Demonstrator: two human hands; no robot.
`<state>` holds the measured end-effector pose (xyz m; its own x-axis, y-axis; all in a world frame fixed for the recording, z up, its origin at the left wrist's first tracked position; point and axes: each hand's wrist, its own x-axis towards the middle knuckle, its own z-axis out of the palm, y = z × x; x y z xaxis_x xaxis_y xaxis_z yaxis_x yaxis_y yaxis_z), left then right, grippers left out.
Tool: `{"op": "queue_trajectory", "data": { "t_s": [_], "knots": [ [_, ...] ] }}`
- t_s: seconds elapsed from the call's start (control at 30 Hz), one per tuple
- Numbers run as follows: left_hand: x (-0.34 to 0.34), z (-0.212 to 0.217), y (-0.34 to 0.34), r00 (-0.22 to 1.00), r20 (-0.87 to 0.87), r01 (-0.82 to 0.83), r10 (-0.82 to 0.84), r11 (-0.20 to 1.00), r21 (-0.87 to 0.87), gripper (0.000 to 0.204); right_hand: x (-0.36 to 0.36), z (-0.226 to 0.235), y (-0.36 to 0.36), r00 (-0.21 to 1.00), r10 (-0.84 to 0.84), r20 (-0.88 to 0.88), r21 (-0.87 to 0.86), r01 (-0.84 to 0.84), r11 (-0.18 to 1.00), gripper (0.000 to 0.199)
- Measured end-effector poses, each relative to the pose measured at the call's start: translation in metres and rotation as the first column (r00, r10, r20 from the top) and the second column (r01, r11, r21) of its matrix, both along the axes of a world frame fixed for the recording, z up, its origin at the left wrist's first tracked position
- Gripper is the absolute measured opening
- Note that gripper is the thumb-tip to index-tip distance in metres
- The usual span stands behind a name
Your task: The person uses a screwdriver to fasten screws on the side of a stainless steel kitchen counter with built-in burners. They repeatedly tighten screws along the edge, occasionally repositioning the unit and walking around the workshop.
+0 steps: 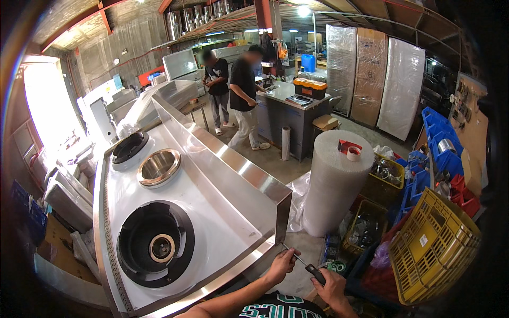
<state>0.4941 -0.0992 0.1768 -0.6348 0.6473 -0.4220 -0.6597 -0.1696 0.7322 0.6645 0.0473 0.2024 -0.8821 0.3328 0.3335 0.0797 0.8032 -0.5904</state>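
Note:
My right hand (331, 288) is closed round the black handle of a screwdriver (315, 273), low at centre right. Its thin metal shaft slants up and left to the near right corner of a stainless steel stove (249, 225). Close to that corner, the fingers of my left hand (282, 266) pinch around the shaft. Whether a screw sits at the tip is too small to tell. On the white stove top are a large black burner ring (181, 269), a round metal pot well (159, 168) and a second black burner (130, 148) at the far end.
A tall bubble wrap roll (336, 185) bears a tape roll (353, 153). Yellow crates (432, 246) and blue bins (437, 127) crowd the right. Two people (246, 87) stand beyond the stove near a grey workbench (281, 122) with an orange-lidded toolbox (310, 88).

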Motion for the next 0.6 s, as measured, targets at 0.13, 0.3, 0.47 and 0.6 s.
{"op": "queue_trajectory", "data": {
  "t_s": [0.13, 0.3, 0.47, 0.6],
  "knots": [
    [-0.001, 0.004, 0.000, 1.000, -0.018, 0.022, -0.022, 1.000, -0.004, 0.037, -0.005, 0.011, 0.004, 1.000, -0.004, -0.003, -0.102, 0.004, 0.995, 0.040],
    [0.003, -0.012, -0.007, 0.992, 0.122, -0.051, 0.029, 0.983, 0.179, 0.040, -0.004, 0.012, 0.010, 0.997, 0.014, 0.074, -0.128, -0.004, 0.992, 0.043],
    [0.013, -0.052, -0.003, 0.935, 0.345, -0.106, 0.083, 0.993, 0.049, 0.028, -0.003, 0.013, 0.015, 0.993, 0.020, 0.112, -0.206, 0.004, 0.979, 0.043],
    [0.021, -0.081, 0.006, 0.951, 0.308, -0.006, 0.021, 0.999, -0.050, 0.017, -0.001, 0.019, 0.012, 0.988, 0.024, 0.149, -0.235, 0.012, 0.972, 0.042]
  ]
}}
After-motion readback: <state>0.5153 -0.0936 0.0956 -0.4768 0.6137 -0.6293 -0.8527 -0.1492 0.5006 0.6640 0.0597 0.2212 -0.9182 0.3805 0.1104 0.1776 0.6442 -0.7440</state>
